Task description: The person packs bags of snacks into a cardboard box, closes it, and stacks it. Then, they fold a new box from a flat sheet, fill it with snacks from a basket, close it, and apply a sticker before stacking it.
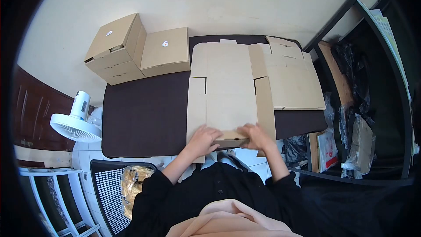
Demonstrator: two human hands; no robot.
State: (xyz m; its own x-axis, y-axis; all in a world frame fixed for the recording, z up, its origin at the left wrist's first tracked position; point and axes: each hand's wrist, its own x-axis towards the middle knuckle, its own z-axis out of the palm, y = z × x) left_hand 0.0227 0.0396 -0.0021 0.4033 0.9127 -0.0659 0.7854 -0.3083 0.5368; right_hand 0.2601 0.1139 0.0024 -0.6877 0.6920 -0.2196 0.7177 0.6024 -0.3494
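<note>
A partly folded cardboard box (231, 101) lies on the dark table, its long panel stretching toward the wall. Its front edge is bent up into a narrow wall close to my body. My left hand (204, 141) grips the left end of this front wall, fingers curled over the cardboard. At the right end, my right hand (256, 137) holds the same wall with bent fingers. The thumbs are partly hidden. Side flaps lie out flat to the left and right of the main panel.
Flat cardboard blanks (294, 79) lie at the table's right. Closed boxes (115, 50) are stacked at the back left, beside a single closed box (165, 52). A white fan (78, 123), a black chair (105, 193) and a dark shelf frame (401, 118) surround the table (144, 118).
</note>
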